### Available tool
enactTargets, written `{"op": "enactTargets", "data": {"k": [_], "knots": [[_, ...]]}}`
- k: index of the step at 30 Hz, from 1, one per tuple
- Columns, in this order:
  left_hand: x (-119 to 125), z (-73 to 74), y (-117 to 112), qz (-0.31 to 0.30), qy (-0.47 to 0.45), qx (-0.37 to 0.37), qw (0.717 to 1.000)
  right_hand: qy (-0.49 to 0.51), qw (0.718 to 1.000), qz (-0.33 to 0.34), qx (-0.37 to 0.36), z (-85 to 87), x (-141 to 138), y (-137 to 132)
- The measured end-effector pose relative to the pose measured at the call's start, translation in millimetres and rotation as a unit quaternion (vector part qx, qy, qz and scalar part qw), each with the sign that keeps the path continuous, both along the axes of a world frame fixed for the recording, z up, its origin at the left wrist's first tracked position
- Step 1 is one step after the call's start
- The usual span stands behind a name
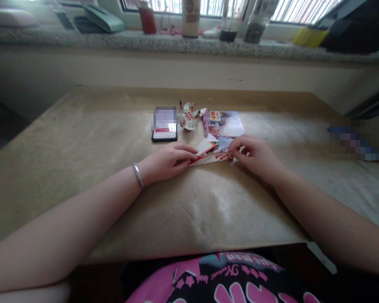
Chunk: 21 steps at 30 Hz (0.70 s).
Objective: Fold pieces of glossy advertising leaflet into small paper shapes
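Note:
My left hand (167,162) and my right hand (255,155) rest on the table, both pinching a folded, printed red-and-white paper flyer (212,151) between them. The left fingers press its left end flat; the right fingers curl over its right end. A silver bangle (138,175) circles my left wrist. Behind the folded paper lies a flat colourful flyer (222,123), and beside that a crumpled folded paper piece (188,114).
A black phone (164,128) lies left of the papers. Brown kraft paper covers the table (82,139). On the stone windowsill (164,42) behind stand a red bottle (147,19), jars and a green folder (104,19). A blurred object (360,141) lies at the right.

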<state>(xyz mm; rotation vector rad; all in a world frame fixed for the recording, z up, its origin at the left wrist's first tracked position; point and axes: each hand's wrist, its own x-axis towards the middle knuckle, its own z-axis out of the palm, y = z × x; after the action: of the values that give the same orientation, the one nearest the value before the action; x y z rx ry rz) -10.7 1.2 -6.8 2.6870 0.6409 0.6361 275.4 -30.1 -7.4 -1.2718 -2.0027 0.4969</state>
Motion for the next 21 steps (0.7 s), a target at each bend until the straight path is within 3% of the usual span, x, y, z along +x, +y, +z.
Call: {"op": "enactTargets", "data": {"k": [7, 13, 21], "knots": [[0.0, 4.4, 0.0, -0.063, 0.013, 0.012, 0.998, 0.024, 0.996, 0.08, 0.044, 5.2, -5.7, -9.3], [-1.7, -2.1, 3.7, -0.04, 0.046, 0.061, 0.996, 0.027, 0.996, 0.075, 0.035, -1.7, -0.7, -2.0], [-0.4, -0.8, -0.1, -0.024, 0.107, 0.128, 0.986, -0.065, 0.978, 0.175, 0.092, -1.9, 3.8, 7.3]]}}
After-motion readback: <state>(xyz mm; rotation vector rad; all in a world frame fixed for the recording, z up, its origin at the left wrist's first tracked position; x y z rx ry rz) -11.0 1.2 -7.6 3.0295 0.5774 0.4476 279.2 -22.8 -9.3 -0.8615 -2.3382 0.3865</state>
